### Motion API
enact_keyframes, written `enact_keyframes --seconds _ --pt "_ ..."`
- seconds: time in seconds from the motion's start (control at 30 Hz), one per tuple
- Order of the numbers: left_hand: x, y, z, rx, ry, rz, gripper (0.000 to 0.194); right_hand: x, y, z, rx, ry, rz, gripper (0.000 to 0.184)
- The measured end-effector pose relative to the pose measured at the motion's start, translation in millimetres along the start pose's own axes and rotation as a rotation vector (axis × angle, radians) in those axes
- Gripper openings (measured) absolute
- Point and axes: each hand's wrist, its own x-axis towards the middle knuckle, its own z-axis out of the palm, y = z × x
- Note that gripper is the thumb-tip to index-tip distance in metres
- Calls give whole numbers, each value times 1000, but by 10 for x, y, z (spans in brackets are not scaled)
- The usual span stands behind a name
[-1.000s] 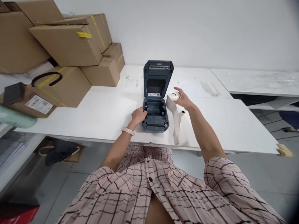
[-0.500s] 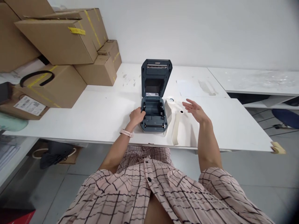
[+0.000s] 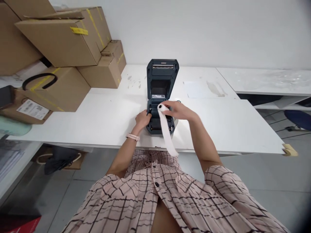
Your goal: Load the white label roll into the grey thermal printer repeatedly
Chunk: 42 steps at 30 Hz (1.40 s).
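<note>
A dark label printer (image 3: 154, 124) stands on the white table with its lid (image 3: 162, 75) raised. My left hand (image 3: 142, 119) grips the printer's left edge, thumb over the rim. Between the fingers of my right hand (image 3: 179, 110) is a small white paper roll (image 3: 163, 109), held above the printer's inner bay. A loose strip of its paper (image 3: 167, 134) hangs down past the printer's front toward the table edge. The roll and hand hide part of the bay. Another pale object to the right of the printer is mostly covered by my right hand.
Cardboard boxes (image 3: 58, 42) are piled on the left of the table (image 3: 116, 119). A sheet of paper (image 3: 194, 89) lies behind to the right. A second white table (image 3: 264, 81) adjoins at the back right, and a dark blue seat (image 3: 300, 118) stands beyond.
My right hand has moved left from beside the printer, carrying the paper roll up over the open bay. My left hand stays on the printer's edge.
</note>
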Motion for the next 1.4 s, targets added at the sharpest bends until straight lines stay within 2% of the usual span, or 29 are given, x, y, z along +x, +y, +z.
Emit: enact_keyframes --seconds 0.07,0.13,0.23,0.3,0.37,0.47,0.53,0.63,0.77,1.4 --pt "-5 1 1 -8 -1 5 33 293 -98 179 -357 -90 28 36" --pt "-9 -1 7 -20 -3 2 33 505 -96 380 -645 -179 96 35" --pt "-14 -2 16 -38 -2 -6 33 623 -12 588 -791 -254 158 34" --pt "-13 -1 18 -48 -4 -6 33 586 34 626 -781 -257 161 41" --pt "-11 -1 18 -59 -5 -6 33 478 46 620 -750 -200 156 48" --pt "-11 -11 27 -85 -1 -9 33 218 3 657 -657 -56 122 40" --pt "-18 -22 39 -122 5 -12 34 8 -43 765 -584 18 74 35" --pt "-36 -37 58 -209 7 -10 37 -286 -99 1012 -511 145 29 38" --pt "-46 -55 73 -265 12 -16 41 -519 -125 1261 -474 258 30 40" --pt "-53 -91 108 -382 20 -6 46 -634 -88 1331 -401 333 4 37"
